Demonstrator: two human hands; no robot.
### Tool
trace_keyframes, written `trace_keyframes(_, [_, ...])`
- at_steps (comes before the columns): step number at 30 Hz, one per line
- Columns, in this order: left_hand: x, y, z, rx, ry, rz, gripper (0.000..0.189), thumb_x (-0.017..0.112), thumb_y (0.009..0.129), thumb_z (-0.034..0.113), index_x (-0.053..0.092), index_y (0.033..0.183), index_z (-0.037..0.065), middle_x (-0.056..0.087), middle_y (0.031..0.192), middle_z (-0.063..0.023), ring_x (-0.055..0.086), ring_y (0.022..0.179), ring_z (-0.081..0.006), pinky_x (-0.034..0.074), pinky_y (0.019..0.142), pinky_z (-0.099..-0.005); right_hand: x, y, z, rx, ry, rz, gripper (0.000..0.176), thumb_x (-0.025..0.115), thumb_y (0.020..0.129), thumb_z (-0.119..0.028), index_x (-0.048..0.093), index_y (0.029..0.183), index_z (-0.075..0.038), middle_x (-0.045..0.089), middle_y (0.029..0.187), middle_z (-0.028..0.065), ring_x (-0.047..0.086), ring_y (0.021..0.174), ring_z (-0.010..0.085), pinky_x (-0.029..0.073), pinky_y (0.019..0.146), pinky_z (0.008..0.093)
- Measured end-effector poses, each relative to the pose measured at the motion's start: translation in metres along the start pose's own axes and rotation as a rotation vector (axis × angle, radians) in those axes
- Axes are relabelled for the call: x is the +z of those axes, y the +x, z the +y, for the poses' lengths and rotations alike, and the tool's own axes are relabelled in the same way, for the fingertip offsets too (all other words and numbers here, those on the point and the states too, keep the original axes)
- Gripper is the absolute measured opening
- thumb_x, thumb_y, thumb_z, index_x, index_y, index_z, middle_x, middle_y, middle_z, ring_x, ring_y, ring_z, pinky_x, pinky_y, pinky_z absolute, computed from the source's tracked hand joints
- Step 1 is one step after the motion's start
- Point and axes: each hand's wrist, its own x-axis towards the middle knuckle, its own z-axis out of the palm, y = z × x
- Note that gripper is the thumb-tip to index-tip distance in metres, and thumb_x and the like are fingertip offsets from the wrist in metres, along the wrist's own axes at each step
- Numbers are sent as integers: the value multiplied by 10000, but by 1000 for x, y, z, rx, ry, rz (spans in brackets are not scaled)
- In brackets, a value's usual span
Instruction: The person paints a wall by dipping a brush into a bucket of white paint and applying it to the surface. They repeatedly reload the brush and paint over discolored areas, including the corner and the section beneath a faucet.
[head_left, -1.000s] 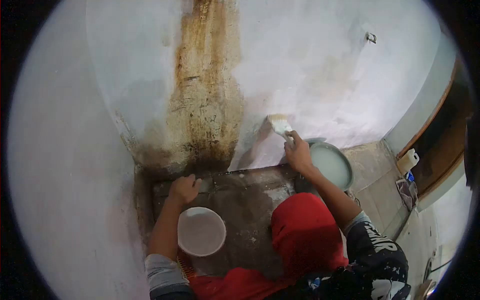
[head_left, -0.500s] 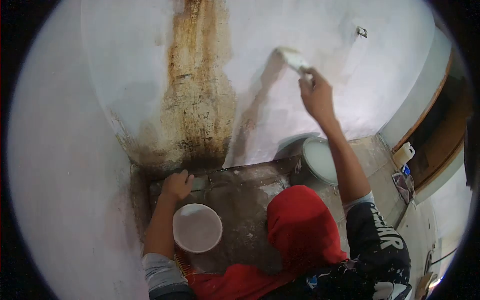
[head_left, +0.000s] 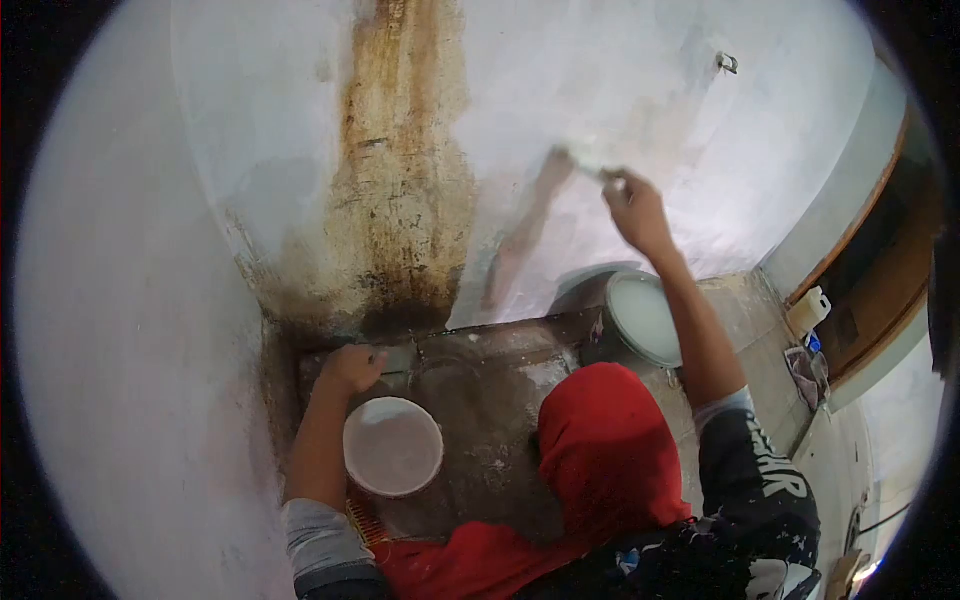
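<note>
- While the right hand (head_left: 637, 208) works at two o'clock from the middle of the view, its fingers are clamped on the paintbrush (head_left: 588, 168), up at one o'clock against the white wall (head_left: 540, 60); the bristles are blurred, so I can't tell whether they touch.
- Over at eight o'clock, the left hand (head_left: 352, 369) hangs low near the corner, fingers loosely curled; whether they grip anything, I can't tell.
- Down at seven o'clock, the white tub (head_left: 442, 447) sits on the floor (head_left: 495, 420), just beside the left forearm. A careless swing of that elbow could nudge it or tip it.
- Out at three o'clock, the big bucket (head_left: 604, 342) holds pale liquid, the right forearm passing across its far edge in view. Drop that arm too fast and it could catch the rim and slop the liquid.
- Close by, at between four and five, comes the red-clothed knee (head_left: 612, 430); a shift of weight might shove the bucket.
- Up at eleven, the brown stain (head_left: 405, 190) runs down the wall. Should wet bristles drag through its flaky-looking edge, they could lift grit and smear brown onto the white.
- And a loaded brush at that flat angle? Too quick a flick might spatter the sleeve (head_left: 765, 490) or floor.
</note>
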Motion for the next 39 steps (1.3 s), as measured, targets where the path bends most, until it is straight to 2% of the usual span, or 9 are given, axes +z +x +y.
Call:
trace_keyframes(7, [17,13,-19,-95,30,-79,546,445,947,470,676,1051,-13,644,1103,-272,603,1063,-440,473,937,-498,-9,8,-19,-77,113,160,284,608,890,-144,632,1141,-14,604,694,188,584,607,234,469,604,359])
trace_keyframes(12, [17,13,-23,-136,13,-128,564,433,951,474,675,1070,-21,634,1133,-274,595,1087,-434,462,960,-495,60,-60,26,147,104,-139,272,593,906,-169,611,1138,-29,587,654,222,605,595,304,464,582,403])
trace_keyframes(13, [16,14,-23,-140,12,-135,572,427,952,477,674,1079,-23,634,1134,-275,596,1088,-433,460,965,-493,65,-71,31,177,78,-226,289,607,886,-183,633,1131,-30,549,630,120,505,574,176,424,558,344])
trace_keyframes(15, [12,11,-17,-150,31,-141,573,424,953,477,674,1081,-23,635,1135,-272,596,1090,-430,461,968,-490,72,-88,38,284,80,-363,303,594,863,-173,632,1120,-17,666,815,255,668,753,362,510,712,425])
trace_keyframes(20, [8,4,-12,-175,173,-192,575,418,952,479,686,1059,-18,646,1116,-267,603,1082,-427,469,962,-487,73,-61,25,231,-25,-364,321,584,854,-215,647,1097,-16,661,1001,275,634,992,424,496,875,455])
trace_keyframes(25, [-1,-4,-8,-155,115,-150,592,411,945,499,707,1006,-11,656,1064,-278,625,1023,-430,483,937,-490,13,9,-74,92,-14,-65,255,574,861,-128,648,1070,-3,658,936,281,641,904,441,510,789,464])
trace_keyframes(30, [0,-2,-15,-136,147,-140,613,394,946,509,701,1001,-19,659,1044,-278,631,1007,-425,485,926,-492,36,-15,-81,10,62,128,243,554,890,-91,592,1121,-23,643,837,283,638,784,448,496,702,509])
trace_keyframes(34, [1,-5,-18,-123,138,-69,609,376,959,491,702,983,-23,663,1034,-272,632,1005,-424,485,923,-496,105,-63,-47,87,-25,-65,266,543,886,-92,568,1135,-1,645,888,293,627,854,467,483,778,542])
trace_keyframes(39, [-8,-9,-4,-122,140,-88,606,366,968,478,704,970,-25,664,1036,-267,630,1005,-426,484,925,-500,96,-66,-34,183,2,-312,286,567,851,-109,606,1116,-9,652,973,296,631,940,462,500,839,484])
